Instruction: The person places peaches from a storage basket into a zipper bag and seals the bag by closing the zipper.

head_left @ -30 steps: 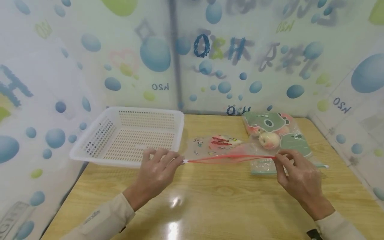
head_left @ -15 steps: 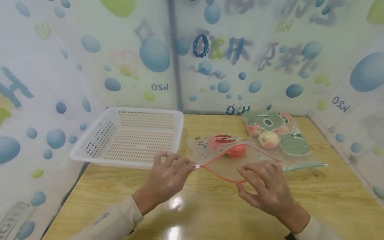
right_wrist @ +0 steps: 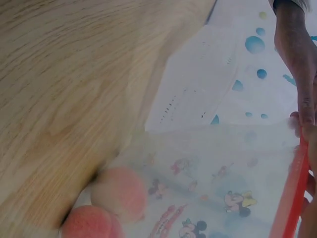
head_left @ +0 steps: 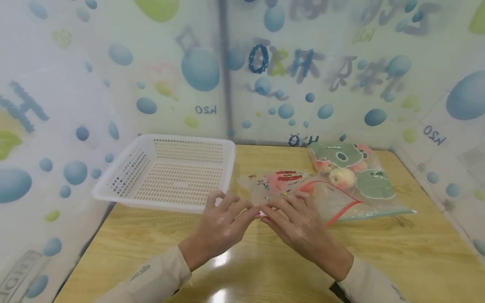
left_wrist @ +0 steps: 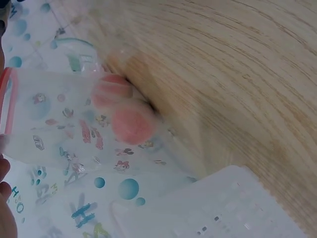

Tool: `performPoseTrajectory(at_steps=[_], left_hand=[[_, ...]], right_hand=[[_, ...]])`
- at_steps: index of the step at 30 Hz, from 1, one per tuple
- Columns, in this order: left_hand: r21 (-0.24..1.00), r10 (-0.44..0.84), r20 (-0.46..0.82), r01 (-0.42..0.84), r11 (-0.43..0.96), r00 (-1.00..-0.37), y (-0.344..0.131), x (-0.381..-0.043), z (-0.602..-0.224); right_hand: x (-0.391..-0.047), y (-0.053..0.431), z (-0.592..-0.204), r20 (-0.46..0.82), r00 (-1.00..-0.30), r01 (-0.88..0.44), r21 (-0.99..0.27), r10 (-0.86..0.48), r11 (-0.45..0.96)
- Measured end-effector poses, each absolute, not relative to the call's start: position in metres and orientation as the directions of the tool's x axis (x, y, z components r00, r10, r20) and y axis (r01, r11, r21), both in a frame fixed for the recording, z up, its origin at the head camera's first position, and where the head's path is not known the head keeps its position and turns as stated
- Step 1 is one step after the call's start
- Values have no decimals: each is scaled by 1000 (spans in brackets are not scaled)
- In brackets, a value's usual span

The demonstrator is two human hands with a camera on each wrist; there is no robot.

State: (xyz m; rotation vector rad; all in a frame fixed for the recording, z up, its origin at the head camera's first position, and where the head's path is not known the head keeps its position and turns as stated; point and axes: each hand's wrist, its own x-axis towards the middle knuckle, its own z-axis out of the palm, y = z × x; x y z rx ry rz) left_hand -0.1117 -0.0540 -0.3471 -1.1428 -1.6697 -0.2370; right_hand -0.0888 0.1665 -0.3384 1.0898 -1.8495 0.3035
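A clear zip bag (head_left: 261, 187) printed with cartoon figures lies in front of me, with peaches (right_wrist: 119, 193) inside it. Its red zip edge (head_left: 345, 207) gapes on the right side in the head view. At the left end of that edge is a small white slider (head_left: 261, 213). My left hand (head_left: 223, 223) pinches the bag's corner by the slider. My right hand (head_left: 299, 223) has its fingertips at the same slider, meeting the left hand's, and pinches there. In the left wrist view, the peaches (left_wrist: 132, 124) sit at the bag's bottom.
A white perforated plastic basket (head_left: 230, 168) stands at the back left. At the back right, a second zip bag (head_left: 375, 184) with green print and a teal edge holds several peaches (head_left: 342, 177). Printed walls (head_left: 170, 84) enclose the wooden table (head_left: 398, 252).
My right hand let go of the zip edge's right end and moved left to the slider beside my left hand. My left hand shifted slightly right. The bag's mouth has spread.
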Motion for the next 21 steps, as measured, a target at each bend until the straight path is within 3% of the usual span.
performPoseTrajectory(at_steps=[10, 16, 21], left_hand=[[-380, 567, 823, 763, 524, 20, -54, -113, -352], [-360, 570, 822, 778, 516, 2, -54, -110, -354], [-349, 561, 828, 781, 518, -2, -54, -108, -354]], right_hand=[[-94, 167, -344, 813, -160, -785, 239, -559, 572], [-91, 170, -347, 774, -226, -797, 203, -592, 569], [-90, 170, -348, 778, -212, -797, 213, -592, 565]])
